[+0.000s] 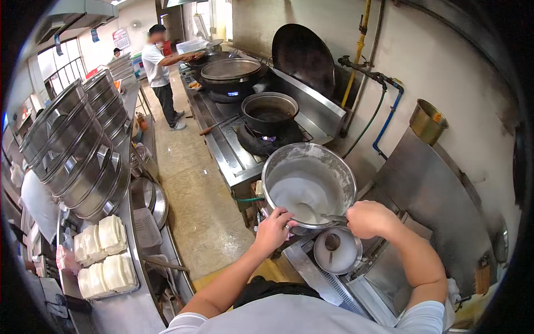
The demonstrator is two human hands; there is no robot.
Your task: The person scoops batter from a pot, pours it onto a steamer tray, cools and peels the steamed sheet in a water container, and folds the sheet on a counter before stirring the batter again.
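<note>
A large metal pot [340,166] with white residue on its inner wall stands in front of me, holding a cloudy white liquid [300,186]. My left hand [273,229] is closed on the pot's near left rim. In my right hand [371,219], fingers wrapped round the handle, is a ladle [305,210] whose bowl sits in the white liquid. Just below the big pot is a smaller metal bowl [319,261], also with white liquid. A small dark ladle [332,241] rests inside that bowl.
Ahead are a stove [225,145], a dark pot [270,113] over a flame and a covered wok [231,69]. A co-worker [157,64] stands beyond. On the left counter are stacked steamers [78,156] and white packs [105,281]. A metal can [428,123] stands right.
</note>
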